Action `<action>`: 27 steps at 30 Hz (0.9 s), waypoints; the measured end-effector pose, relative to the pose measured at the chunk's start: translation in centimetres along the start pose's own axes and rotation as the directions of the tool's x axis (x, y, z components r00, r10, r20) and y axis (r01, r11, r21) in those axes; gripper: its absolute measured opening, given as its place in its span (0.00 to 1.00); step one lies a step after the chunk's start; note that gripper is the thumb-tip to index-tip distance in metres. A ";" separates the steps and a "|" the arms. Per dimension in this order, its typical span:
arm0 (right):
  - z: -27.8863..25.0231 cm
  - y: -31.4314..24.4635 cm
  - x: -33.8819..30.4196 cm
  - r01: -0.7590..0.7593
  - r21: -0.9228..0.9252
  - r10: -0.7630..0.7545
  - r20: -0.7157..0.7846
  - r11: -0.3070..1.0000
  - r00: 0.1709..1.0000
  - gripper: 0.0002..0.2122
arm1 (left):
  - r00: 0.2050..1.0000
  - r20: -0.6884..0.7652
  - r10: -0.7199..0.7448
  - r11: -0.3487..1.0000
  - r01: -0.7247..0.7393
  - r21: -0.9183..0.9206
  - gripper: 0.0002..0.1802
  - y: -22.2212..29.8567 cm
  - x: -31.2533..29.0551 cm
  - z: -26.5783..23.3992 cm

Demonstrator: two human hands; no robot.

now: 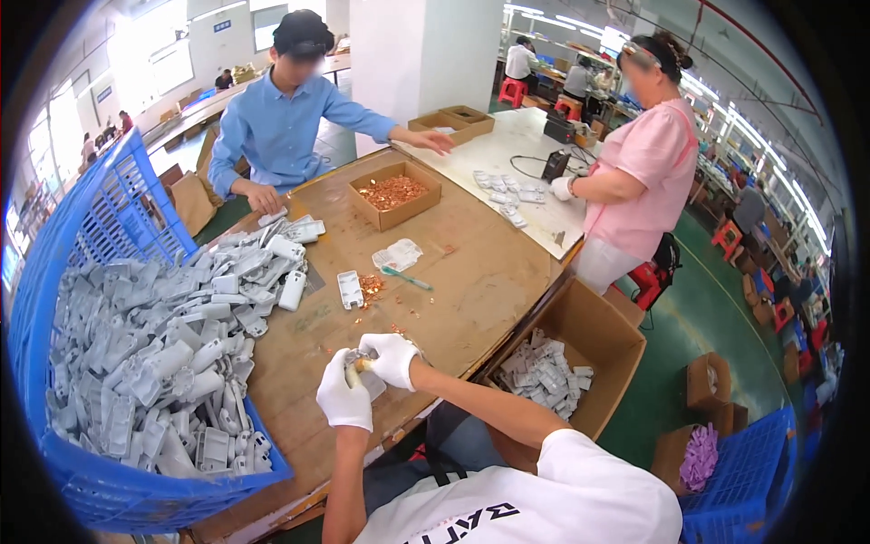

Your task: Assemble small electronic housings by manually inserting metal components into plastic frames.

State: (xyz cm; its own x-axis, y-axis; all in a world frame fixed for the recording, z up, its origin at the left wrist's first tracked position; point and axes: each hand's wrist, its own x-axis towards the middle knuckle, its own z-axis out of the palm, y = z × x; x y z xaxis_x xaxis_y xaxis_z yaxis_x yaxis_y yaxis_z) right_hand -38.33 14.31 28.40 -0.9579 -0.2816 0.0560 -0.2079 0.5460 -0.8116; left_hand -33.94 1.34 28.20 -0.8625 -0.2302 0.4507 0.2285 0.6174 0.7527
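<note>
Close together over the table's near edge, both my hands wear white gloves. My left hand is closed, and my right hand pinches from above at the same spot. A little brownish-yellow and grey shows between the fingers; the thing held is mostly hidden. Just beyond lie an open white plastic casing, a small heap of copper-coloured metal pieces and a teal pen-like tool. That tool's end touches a crumpled clear plastic bag.
A blue crate heaped with grey plastic casings stands left. A cardboard box holds copper pieces. Right of me, another box contains white parts. Across the table are a person in blue and one in pink.
</note>
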 end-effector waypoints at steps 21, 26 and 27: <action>1.9 2.7 1.2 0.097 0.000 -0.097 -0.084 0.995 0.992 0.17 | 0.980 0.116 -0.161 0.981 0.171 -0.087 0.07 -4.0 3.9 3.8; 2.5 -0.2 -0.4 -0.002 -0.054 -0.007 -0.165 0.999 0.986 0.30 | 0.961 0.107 -0.255 0.936 0.273 -0.220 0.07 -4.1 5.0 3.0; 2.9 -0.3 -0.6 0.029 -0.186 -0.066 -0.195 0.982 0.978 0.34 | 0.961 0.102 -0.257 0.937 0.273 -0.217 0.07 -3.6 5.2 3.1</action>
State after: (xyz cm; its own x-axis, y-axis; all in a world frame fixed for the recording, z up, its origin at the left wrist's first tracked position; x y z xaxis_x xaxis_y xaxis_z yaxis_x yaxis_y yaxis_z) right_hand -37.15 12.00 26.86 -0.9622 -0.1576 0.2222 -0.2692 0.6748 -0.6872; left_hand -40.66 0.23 26.34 -0.9335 -0.3033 0.1911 0.0764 0.3526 0.9326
